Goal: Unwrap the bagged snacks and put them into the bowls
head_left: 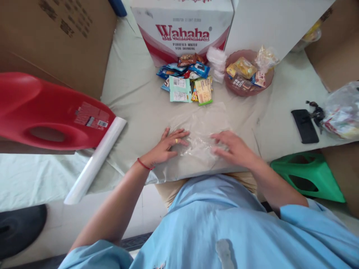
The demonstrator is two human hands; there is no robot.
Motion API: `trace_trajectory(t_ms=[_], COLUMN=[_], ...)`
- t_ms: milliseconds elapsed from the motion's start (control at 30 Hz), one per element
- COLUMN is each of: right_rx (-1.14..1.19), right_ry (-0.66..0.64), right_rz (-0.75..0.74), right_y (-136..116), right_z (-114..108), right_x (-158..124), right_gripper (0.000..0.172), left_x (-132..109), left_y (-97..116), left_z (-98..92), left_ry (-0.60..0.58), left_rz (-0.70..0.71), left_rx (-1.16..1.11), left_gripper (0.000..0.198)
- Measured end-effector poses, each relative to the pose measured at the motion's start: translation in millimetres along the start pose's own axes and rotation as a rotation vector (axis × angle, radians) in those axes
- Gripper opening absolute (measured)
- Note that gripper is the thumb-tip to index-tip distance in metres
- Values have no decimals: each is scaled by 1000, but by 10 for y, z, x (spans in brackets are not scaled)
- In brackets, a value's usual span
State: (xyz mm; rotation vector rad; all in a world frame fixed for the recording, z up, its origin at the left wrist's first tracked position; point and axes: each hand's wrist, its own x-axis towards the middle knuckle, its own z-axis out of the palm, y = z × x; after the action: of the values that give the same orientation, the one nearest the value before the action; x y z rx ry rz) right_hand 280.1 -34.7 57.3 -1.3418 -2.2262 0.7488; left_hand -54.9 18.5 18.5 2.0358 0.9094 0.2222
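A thin, clear plastic bag or sheet lies crinkled on the cloth-covered table in front of me; which of the two it is I cannot tell. My left hand rests on its left side, palm down with fingers spread; a ring and a red wrist cord show on it. At the right side of the plastic is my right hand, its fingers apart and slightly bent, slightly blurred. Neither hand grips anything. Beyond the plastic, a pile of small wrapped snacks sits against a white-and-red water carton.
A pink bowl of packaged snacks stands behind right, beside stacked white containers. On the left are a red plastic jug and a white roll. A black phone and a filled clear bag lie far right, above a green stool.
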Motion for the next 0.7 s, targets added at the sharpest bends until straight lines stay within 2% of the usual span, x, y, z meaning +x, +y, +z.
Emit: trace_trajectory(t_ms=[67, 133, 233, 367, 500, 567, 633, 700], right_rx=[-9, -34, -100, -226, -200, -76, 119, 232], right_ry=[-244, -377, -411, -385, -497, -513, -442, -258], right_rz=[-42, -107, -349, -587, -624, -599, -535, -374], right_y=[-191, -335, -494, -597, -561, -520, -475, -431], right_z=[283, 541, 811, 994, 1002, 905, 754, 603], right_x=[151, 227, 203, 44, -84, -95, -51, 51], right_gripper=[46, 36, 25, 26, 25, 35, 33, 26], left_x=[5, 22, 67, 135, 148, 133, 119, 116], left_y=[16, 51, 93, 47, -49, -77, -89, -91], left_z=[-2, 14, 53, 47, -62, -120, -152, -151], left_ry=[23, 58, 105, 133, 178, 186, 152, 115], left_rz=[-23, -66, -112, -105, -96, -73, -44, -33], left_rx=[-58, -90, -82, -40, -16, -14, -18, -10], left_gripper=[29, 38, 54, 41, 20, 21, 35, 44])
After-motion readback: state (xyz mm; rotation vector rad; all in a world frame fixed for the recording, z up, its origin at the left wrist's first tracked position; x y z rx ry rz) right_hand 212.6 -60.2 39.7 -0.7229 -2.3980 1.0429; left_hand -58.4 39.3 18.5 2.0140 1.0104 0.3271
